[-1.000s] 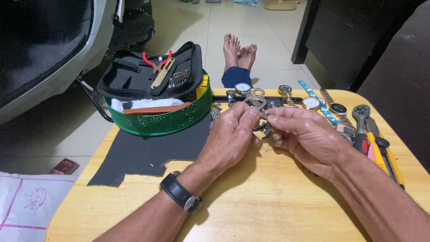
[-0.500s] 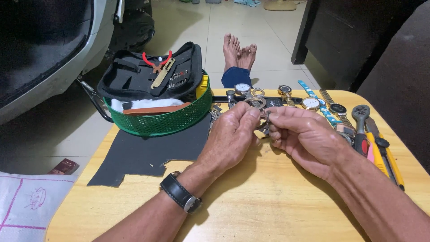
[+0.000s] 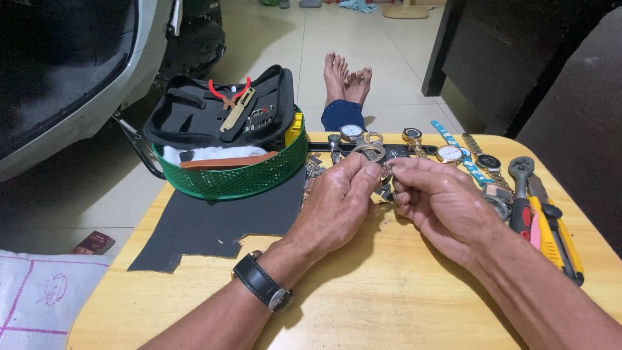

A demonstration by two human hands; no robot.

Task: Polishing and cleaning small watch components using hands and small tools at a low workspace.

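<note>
My left hand (image 3: 337, 204) and my right hand (image 3: 440, 204) meet above the middle of a round wooden table (image 3: 363, 304). Together they pinch a small metal watch case (image 3: 383, 174) between the fingertips; most of it is hidden by the fingers. A black wristwatch (image 3: 262, 285) sits on my left wrist. Behind the hands lies a row of several loose watches (image 3: 405, 146) along the table's far edge.
A green basket (image 3: 240, 178) holding a black tool case (image 3: 220, 110) with red pliers stands at the far left, on a black sheet (image 3: 214, 223). A ratchet wrench (image 3: 520, 188) and a yellow utility knife (image 3: 551, 236) lie at the right. Another person's bare feet (image 3: 346, 78) rest on the floor beyond.
Both hands stay together over the same spot. The fingertips have shifted slightly on the small watch case; nothing else has moved.
</note>
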